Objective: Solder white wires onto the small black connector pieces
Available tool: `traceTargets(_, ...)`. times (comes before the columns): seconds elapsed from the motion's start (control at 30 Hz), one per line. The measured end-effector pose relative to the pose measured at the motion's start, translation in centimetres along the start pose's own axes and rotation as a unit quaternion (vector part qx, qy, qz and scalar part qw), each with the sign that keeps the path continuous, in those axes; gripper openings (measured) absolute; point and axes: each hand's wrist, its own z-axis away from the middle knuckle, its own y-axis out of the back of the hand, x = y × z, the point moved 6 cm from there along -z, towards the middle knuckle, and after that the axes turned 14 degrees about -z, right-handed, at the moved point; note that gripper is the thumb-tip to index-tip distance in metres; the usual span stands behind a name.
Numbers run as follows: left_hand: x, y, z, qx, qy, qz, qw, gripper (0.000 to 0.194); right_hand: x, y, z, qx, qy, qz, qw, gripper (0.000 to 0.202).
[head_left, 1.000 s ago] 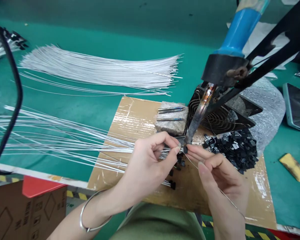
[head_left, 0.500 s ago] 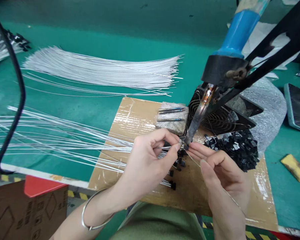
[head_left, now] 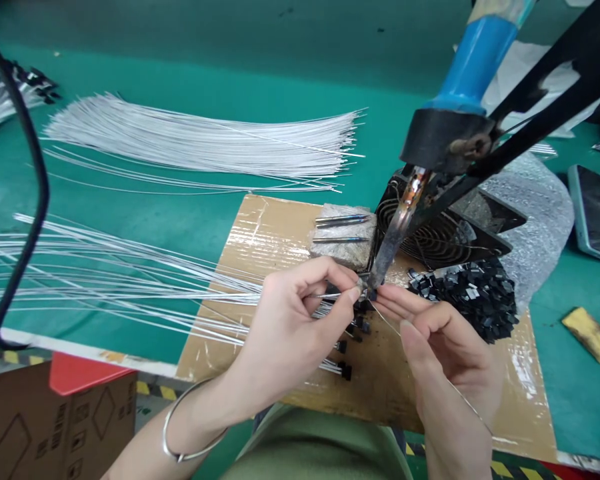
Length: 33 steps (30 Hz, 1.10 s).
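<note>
My left hand (head_left: 300,327) pinches a white wire (head_left: 330,295) near its end, just under the tip of a soldering iron (head_left: 393,247) held in a stand. My right hand (head_left: 445,347) grips a thin solder wire (head_left: 386,319) between thumb and fingers; its far end meets the iron's tip, and its tail runs across the palm. The small part at the tip is mostly hidden by fingertips. Below my left hand, white wires with black ends (head_left: 345,371) lie on the cardboard (head_left: 260,227).
A large bundle of white wires (head_left: 205,137) lies behind. Right of the iron are a black fan (head_left: 430,240), a heap of black connectors (head_left: 473,297), a phone (head_left: 596,210) and a yellow sponge (head_left: 591,335). A black cable (head_left: 35,160) hangs at the left.
</note>
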Motion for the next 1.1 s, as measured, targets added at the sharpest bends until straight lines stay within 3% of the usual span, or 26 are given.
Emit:
traceTargets(0.37, 0.07, 0.08, 0.03, 0.006, -0.004, -0.007, 1.000, 0.011, -0.04, -0.15, -0.05, -0.021, 0.013, -0.005, 1.000, 0.021)
traceTargets(1.1, -0.02, -0.01, 0.21, 0.013, -0.009, -0.012, 1.000, 0.011, 0.02, -0.10, 0.11, -0.006, 0.017, 0.001, 1.000, 0.022)
